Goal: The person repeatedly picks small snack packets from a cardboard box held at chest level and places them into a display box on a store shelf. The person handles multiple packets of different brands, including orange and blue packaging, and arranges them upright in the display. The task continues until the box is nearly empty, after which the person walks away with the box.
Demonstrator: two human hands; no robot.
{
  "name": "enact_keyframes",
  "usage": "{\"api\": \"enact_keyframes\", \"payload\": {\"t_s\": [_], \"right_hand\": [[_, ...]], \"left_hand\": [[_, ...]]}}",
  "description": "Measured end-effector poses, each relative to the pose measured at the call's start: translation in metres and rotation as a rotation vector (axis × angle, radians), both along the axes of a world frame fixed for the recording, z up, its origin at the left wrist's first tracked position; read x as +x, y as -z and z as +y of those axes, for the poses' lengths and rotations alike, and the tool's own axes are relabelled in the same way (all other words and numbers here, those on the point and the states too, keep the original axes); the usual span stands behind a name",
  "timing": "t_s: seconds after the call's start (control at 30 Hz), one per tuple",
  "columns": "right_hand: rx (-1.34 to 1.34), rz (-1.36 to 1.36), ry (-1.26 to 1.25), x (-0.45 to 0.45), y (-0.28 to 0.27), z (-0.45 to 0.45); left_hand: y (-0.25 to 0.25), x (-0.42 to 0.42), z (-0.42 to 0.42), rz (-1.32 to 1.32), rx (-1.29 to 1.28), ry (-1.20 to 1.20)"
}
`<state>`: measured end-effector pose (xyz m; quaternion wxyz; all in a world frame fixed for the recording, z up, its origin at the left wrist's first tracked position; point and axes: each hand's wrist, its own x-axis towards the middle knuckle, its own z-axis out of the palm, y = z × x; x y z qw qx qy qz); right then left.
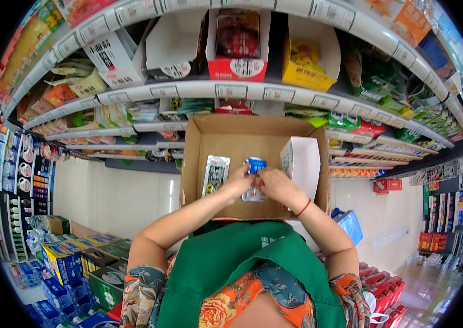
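Observation:
In front of me an open cardboard carton [235,135] holds a few packaged goods. Over its middle, the fingers of my left hand [237,182] grip the left edge of a small blue packet [257,165]. My right hand [276,184] holds the same packet from the right, its fingertips partly hidden. Just below the fingers shows a silver foil pouch [254,195]; whether it is joined to the blue packet I cannot tell. A silver and black printed pouch [216,174] lies at the carton's left. Along the right wall stands a white display box [303,166].
Store shelves curve across the front, with a red display box [237,67], a yellow one [311,67] and a white one [174,41]. Drink cases [104,283] are stacked at lower left and red cartons [383,293] at lower right. A blue plastic container [350,227] stands right of the carton.

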<state>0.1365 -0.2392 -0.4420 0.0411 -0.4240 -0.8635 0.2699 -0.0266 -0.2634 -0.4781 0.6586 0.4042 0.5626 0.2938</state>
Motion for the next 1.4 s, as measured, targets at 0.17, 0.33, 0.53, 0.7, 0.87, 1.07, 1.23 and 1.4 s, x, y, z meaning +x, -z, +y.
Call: {"api": "enact_keyframes", "payload": {"t_s": [0.17, 0.33, 0.53, 0.7, 0.87, 1.07, 1.23, 1.4], "right_hand": [[0.027, 0.093, -0.011, 0.004, -0.009, 0.006], [0.017, 0.337, 0.006, 0.008, -0.091, 0.022], [0.332, 0.54, 0.069, 0.012, -0.243, 0.035], [0.583, 0.727, 0.105, 0.007, -0.345, 0.063], [0.819, 0.583, 0.127, -0.003, -0.407, 0.118], [0.83, 0.445, 0.282, -0.02, -0.421, 0.188], [0.807, 0.194, 0.297, -0.038, -0.422, 0.226], [0.547, 0.134, 0.423, -0.036, -0.43, 0.208]], "left_hand": [[-0.033, 0.0, -0.005, -0.041, 0.002, 0.032], [-0.084, -0.009, 0.008, 0.17, 0.541, 0.127], [-0.262, -0.021, 0.039, 0.321, 1.207, 0.125], [-0.369, -0.015, 0.079, 0.374, 1.452, 0.02], [-0.436, -0.013, 0.138, 0.45, 1.629, 0.018], [-0.46, 0.005, 0.21, 0.464, 1.364, 0.051], [-0.459, 0.0, 0.239, 0.664, 1.274, 0.04], [-0.451, -0.004, 0.258, 1.189, 1.244, -0.077]]}}
